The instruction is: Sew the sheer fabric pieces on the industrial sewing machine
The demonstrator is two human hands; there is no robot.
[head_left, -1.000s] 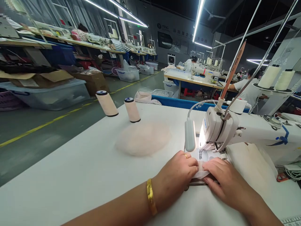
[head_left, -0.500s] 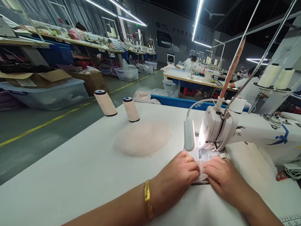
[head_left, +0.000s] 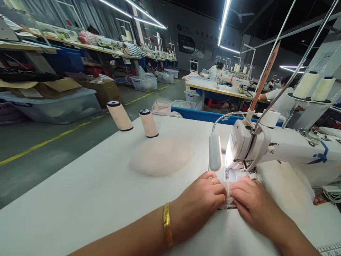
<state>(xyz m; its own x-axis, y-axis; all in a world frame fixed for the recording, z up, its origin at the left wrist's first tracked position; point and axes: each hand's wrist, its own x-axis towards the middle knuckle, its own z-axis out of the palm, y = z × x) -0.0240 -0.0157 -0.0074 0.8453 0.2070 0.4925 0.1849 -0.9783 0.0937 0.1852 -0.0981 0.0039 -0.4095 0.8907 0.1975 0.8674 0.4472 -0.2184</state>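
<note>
Both hands are close together just in front of the needle area of a white sewing machine (head_left: 287,142). My left hand (head_left: 204,199), with a ring and a gold bangle, has its fingers closed on the left side of a thin, sheer fabric (head_left: 228,188). From the other side, my right hand (head_left: 253,199) pinches the same fabric, fingers curled and thumb underneath. A narrow strip of the fabric shows between the fingertips; the rest is hidden by the hands. Right behind them is the lit presser foot (head_left: 227,174). A grey lamp (head_left: 214,153) hangs at its left.
Two thread cones (head_left: 119,116) (head_left: 149,123) stand at the white table's far left edge. An oval sheer piece (head_left: 162,156) lies left of the machine, and more sheer fabric (head_left: 286,188) is under its arm. A ruler (head_left: 330,249) marks the lower right. A co-worker (head_left: 282,96) sits beyond.
Hardly anything differs. The fabric between the fingertips has shifted slightly, while both hands keep nearly the same place and grip.
</note>
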